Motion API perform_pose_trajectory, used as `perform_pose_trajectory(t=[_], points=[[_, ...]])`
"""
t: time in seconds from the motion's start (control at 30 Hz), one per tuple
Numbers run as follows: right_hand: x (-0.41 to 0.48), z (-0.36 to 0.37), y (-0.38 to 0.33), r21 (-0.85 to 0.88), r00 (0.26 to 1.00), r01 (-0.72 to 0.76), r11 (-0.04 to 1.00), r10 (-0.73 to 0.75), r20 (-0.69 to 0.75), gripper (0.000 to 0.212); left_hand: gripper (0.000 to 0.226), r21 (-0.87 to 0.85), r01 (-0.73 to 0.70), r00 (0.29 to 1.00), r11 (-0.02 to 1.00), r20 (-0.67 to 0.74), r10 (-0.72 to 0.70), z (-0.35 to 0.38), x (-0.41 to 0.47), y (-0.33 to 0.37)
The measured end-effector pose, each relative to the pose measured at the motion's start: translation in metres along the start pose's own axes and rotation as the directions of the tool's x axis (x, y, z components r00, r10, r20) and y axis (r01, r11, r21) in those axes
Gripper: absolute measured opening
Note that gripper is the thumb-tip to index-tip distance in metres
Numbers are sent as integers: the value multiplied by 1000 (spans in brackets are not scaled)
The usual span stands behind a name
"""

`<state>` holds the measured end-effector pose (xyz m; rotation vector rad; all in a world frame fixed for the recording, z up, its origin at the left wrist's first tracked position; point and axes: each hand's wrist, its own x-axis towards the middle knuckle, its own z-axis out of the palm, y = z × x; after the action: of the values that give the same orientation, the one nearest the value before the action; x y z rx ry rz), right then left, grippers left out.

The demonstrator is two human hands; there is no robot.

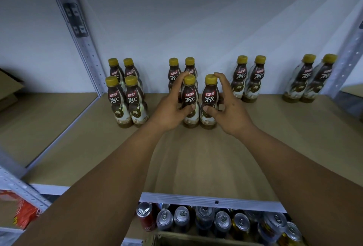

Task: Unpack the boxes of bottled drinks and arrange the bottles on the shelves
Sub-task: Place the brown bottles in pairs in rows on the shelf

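Two bottles being set down in the centre group.
Left hand [172, 108] grips the left bottle [190, 98] and right hand [229, 108] the right bottle [210, 98]. Both stand on the shelf [196, 157], just in front of the back pair [173, 73]. The left group [127, 96] has four bottles and the right pairs [248, 80] two each. Judged partway done: rows remain to fill.

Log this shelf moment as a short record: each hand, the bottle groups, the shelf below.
left hand: grips the left front brown plastic bottle with a yellow cap
right hand: grips the right front bottle beside it
bottle groups: four-bottle cluster at the left, back pair behind the hands, middle-right pair, far-right pair
surface: tan board shelf, all bottles upright
below: metal drink cans
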<state>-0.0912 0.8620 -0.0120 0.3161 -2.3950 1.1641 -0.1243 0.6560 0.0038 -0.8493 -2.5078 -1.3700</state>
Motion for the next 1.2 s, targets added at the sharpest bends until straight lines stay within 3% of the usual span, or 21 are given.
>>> perform_pose_trajectory(t=[0.67, 1.2], points=[[-2, 0, 0, -24, 1000, 2, 1000, -2, -8, 97, 95, 17, -2, 1000, 1000, -6, 2, 2, -5, 3], [-7, -5, -6, 41, 997, -6, 999, 3, 76, 96, 95, 28, 10, 1000, 1000, -30, -9, 4, -6, 0]])
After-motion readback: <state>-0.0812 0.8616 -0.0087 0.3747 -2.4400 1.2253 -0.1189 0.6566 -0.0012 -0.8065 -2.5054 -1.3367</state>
